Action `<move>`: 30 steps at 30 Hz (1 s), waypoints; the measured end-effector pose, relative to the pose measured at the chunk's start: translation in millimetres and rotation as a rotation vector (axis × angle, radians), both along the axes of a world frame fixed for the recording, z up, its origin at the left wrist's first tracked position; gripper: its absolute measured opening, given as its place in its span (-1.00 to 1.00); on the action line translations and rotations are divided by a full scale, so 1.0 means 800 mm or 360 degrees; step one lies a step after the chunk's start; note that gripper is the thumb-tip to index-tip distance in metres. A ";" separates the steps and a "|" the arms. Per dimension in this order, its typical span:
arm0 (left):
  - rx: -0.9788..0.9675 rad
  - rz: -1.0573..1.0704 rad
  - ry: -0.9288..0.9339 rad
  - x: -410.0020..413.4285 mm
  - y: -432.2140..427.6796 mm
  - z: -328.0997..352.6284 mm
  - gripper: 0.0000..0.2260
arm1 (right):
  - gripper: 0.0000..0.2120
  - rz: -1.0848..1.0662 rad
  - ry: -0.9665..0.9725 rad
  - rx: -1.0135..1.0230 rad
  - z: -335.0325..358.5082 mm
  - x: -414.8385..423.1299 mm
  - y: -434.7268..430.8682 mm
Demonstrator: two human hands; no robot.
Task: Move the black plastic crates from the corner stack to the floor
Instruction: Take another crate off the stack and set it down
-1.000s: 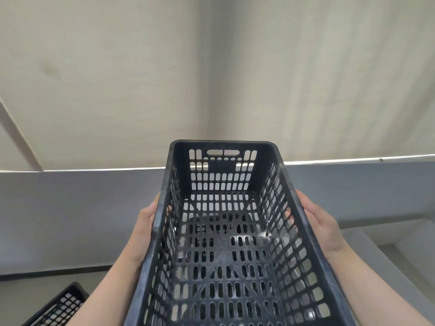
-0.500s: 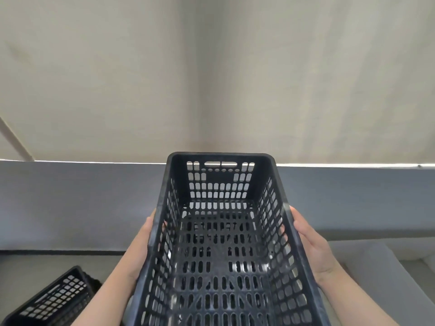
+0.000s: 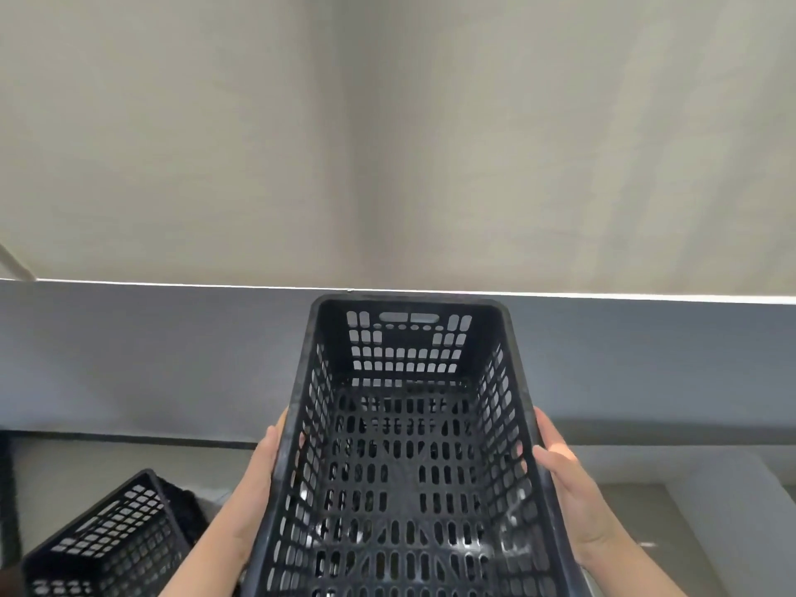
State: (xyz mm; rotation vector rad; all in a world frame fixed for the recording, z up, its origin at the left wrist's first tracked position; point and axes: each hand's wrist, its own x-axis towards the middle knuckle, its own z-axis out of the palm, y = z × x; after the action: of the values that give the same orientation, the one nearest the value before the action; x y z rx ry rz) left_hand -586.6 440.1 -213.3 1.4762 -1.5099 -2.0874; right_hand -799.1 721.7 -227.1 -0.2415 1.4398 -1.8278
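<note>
While the left hand and right hand press flat against its long sides, the black crate hangs empty in the air before the wall corner. It looks light and stiff, its perforated walls giving grip; another crate sits on the floor at lower left.

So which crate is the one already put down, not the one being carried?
Start at the grey band along the wall and look down to the bottom left corner of the view. A black crate sits there, low, tilted and partly cut off by the edge. No hands touch it, while the carried crate in the middle has the left hand and right hand on its sides.
</note>
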 end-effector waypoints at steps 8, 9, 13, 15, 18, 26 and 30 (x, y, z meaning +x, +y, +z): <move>0.0021 0.0051 -0.0106 -0.034 -0.001 -0.011 -0.51 | -0.32 -0.0001 -0.0028 0.0153 -0.057 0.002 0.000; 0.0109 0.0158 -0.0101 -0.035 -0.005 -0.021 -0.52 | -0.32 0.0012 -0.0031 0.0168 -0.060 0.002 0.000; 0.0384 0.0312 0.0015 -0.050 -0.024 -0.057 -0.61 | -0.39 0.0014 0.0004 0.0199 -0.068 0.004 -0.002; 0.0438 0.0271 -0.0069 -0.041 -0.047 -0.109 -0.58 | -0.42 -0.0007 0.0010 0.0223 -0.067 0.005 -0.004; 0.0201 0.0249 -0.0112 -0.022 -0.085 -0.200 -0.48 | -0.44 -0.0014 0.0004 0.0232 -0.075 0.007 -0.003; -0.0112 -0.0218 -0.0254 0.014 -0.127 -0.283 -0.55 | -0.40 0.0056 0.0149 0.0352 -0.090 0.006 -0.007; -0.0135 -0.0251 0.0018 0.022 -0.032 -0.141 -0.48 | -0.41 0.0074 0.0214 0.0374 -0.089 0.004 -0.014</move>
State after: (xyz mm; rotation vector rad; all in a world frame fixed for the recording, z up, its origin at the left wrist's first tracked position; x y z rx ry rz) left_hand -569.4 414.9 -326.3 1.3541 -1.7393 -2.0828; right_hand -796.0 710.9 -298.0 -0.2806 1.7121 -1.6132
